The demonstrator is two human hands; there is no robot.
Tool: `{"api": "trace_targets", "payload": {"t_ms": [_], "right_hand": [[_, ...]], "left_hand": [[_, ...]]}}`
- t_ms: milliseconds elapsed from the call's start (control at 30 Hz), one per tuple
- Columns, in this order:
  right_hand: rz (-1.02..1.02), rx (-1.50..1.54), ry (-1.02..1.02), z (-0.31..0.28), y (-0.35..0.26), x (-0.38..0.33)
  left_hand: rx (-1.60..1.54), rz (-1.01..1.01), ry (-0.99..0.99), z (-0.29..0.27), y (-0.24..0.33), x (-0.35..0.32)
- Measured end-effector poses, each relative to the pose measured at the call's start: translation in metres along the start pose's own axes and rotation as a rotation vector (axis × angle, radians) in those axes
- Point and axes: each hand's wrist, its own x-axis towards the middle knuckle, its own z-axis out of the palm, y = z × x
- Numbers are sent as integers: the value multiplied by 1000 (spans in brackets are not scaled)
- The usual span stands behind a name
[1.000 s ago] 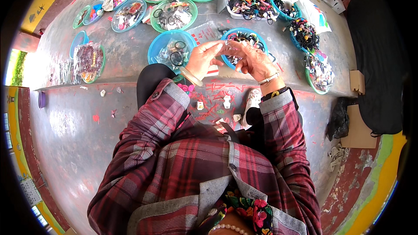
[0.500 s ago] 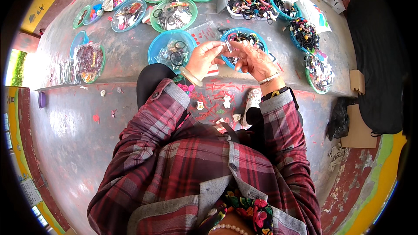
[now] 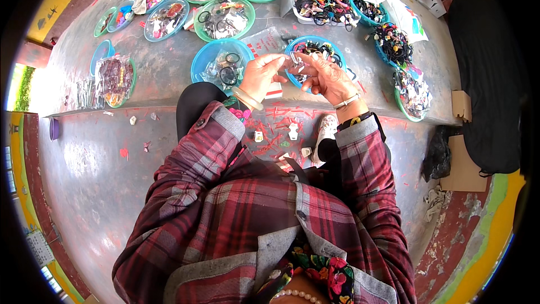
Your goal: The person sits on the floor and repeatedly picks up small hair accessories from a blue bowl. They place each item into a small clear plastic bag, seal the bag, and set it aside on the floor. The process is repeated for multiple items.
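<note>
Two hands, left hand (image 3: 260,74), right hand (image 3: 329,76), three blue bowls (image 3: 205,62), one white shoe (image 3: 324,135)

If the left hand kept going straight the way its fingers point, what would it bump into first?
Probably the right hand: the left hand points its fingers rightward at the small clear plastic piece both hands pinch. Past them lies the blue bowl of dark hair ties, though depth is unclear.

Both hands meeting over grey ledge (image 3: 169,73). Left hand (image 3: 260,74) and right hand (image 3: 328,76) pinching small clear packet (image 3: 296,63) between fingertips. Blue bowl (image 3: 209,59) of hair ties sitting just beside left hand, another blue bowl (image 3: 297,45) showing behind packet. More bowls crowding further back.
</note>
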Motion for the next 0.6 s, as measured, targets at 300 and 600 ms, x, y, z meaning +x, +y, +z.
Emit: {"api": "trace_targets", "payload": {"t_ms": [300,600], "right_hand": [[-91,-147,142,-3,4,5],[-739,-1244,527,-5,25,16]], "left_hand": [[-119,9,123,-2,1,0],[218,144,272,0,-4,5]]}}
